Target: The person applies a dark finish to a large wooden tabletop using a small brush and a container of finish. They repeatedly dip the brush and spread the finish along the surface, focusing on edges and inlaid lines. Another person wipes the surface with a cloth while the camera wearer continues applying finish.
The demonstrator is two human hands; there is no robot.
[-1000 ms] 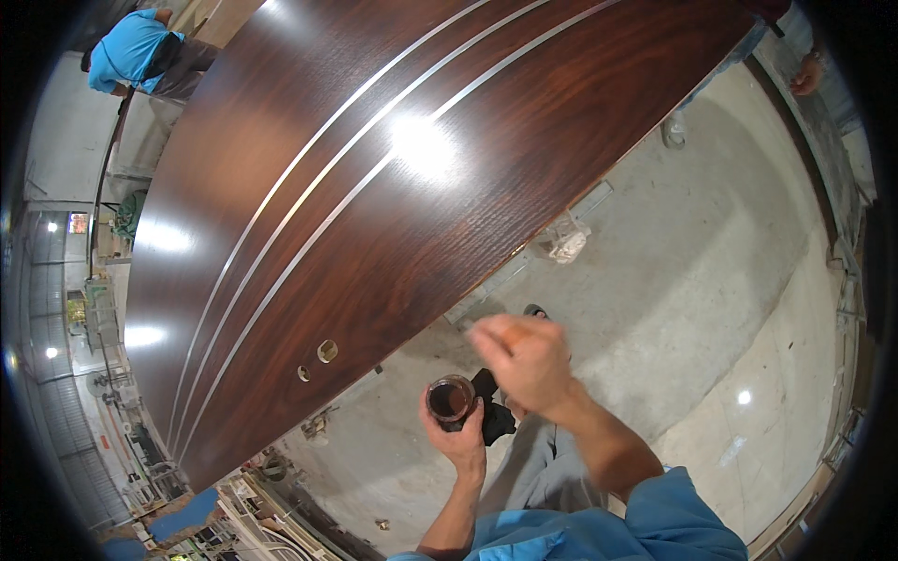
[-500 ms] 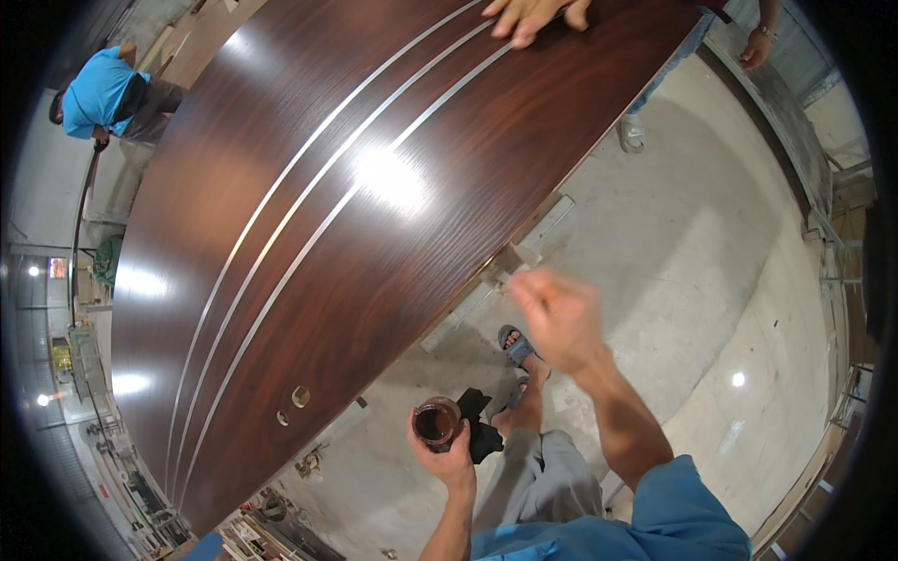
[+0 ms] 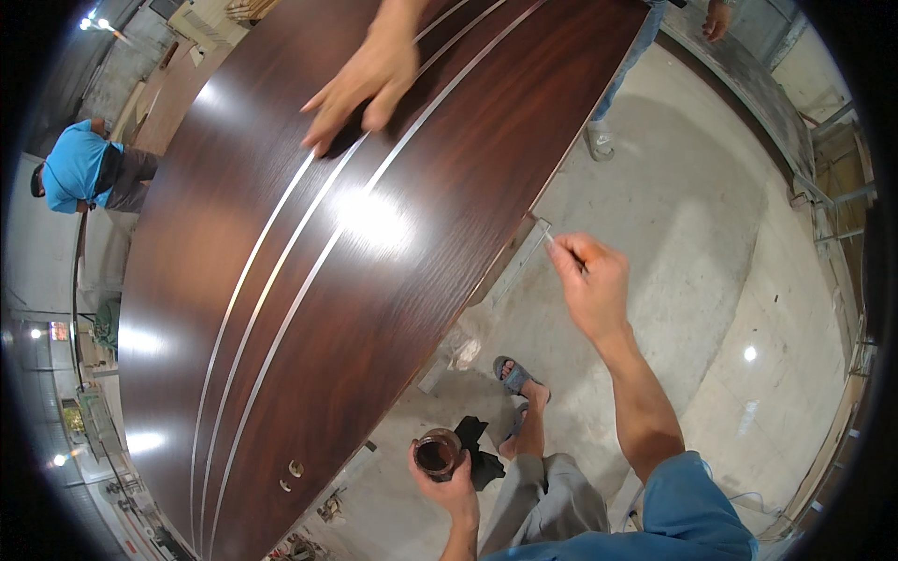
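Observation:
A large dark-brown wood-grain panel [image 3: 393,318] with several curved silver strips stretches across the view; two small holes pierce its near end. My left hand [image 3: 456,491] is wrapped round a small clear jar [image 3: 437,453] of dark-brown liquid, below the panel's edge. Beside the jar hangs a black cloth [image 3: 480,460]; whether my fingers hold it too is hidden. Between the fingers of my right hand [image 3: 597,290] is pinched a thin pale stick-like tool [image 3: 545,230], its tip close to the panel's right edge. I cannot tell if it touches.
A co-worker's hand [image 3: 369,84] reaches over the panel's silver strips, seemingly with something dark under it. Another hand [image 3: 716,19] shows at top right, near a long grey ledge [image 3: 739,89]. Farther left stands a person in blue [image 3: 79,168]. My sandalled feet [image 3: 513,376] are below.
My right hand has moved up and right along the panel's edge, and is less blurred. The co-worker's hand has slid down and left over the strips. My left hand still holds the jar.

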